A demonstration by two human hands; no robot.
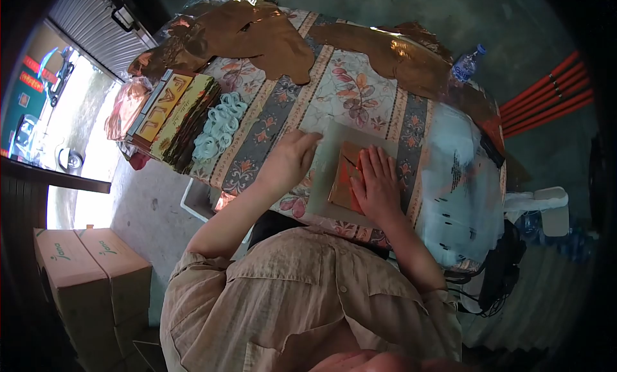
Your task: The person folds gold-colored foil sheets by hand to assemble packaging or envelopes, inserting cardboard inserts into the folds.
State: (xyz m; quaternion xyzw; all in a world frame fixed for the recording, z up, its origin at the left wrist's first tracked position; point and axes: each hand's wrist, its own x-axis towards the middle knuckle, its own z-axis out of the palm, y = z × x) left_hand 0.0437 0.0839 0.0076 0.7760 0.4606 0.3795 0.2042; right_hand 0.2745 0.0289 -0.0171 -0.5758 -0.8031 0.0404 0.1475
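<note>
My right hand (379,184) lies flat with fingers stretched out on a flat copper-orange packet (344,187). Part of the packet is hidden under the palm. Beneath it is a greyish, see-through flat sheet (323,193) on the patterned tablecloth (283,124). My left hand (292,159) hovers by the sheet's left side with its fingers curled in a pinch. Whatever those fingertips hold, if anything, is too small to make out. Left of that hand sit pale, looped bands (218,128) in a heap, beside a stack of printed packets (177,118).
Shiny copper sheets (257,38) cover the table's far edge, near a water bottle (468,65). Clear plastic packaging (453,179) lies at the right end. Cardboard boxes (93,269) stand on the floor at left; orange poles (546,92) are beyond the table at right.
</note>
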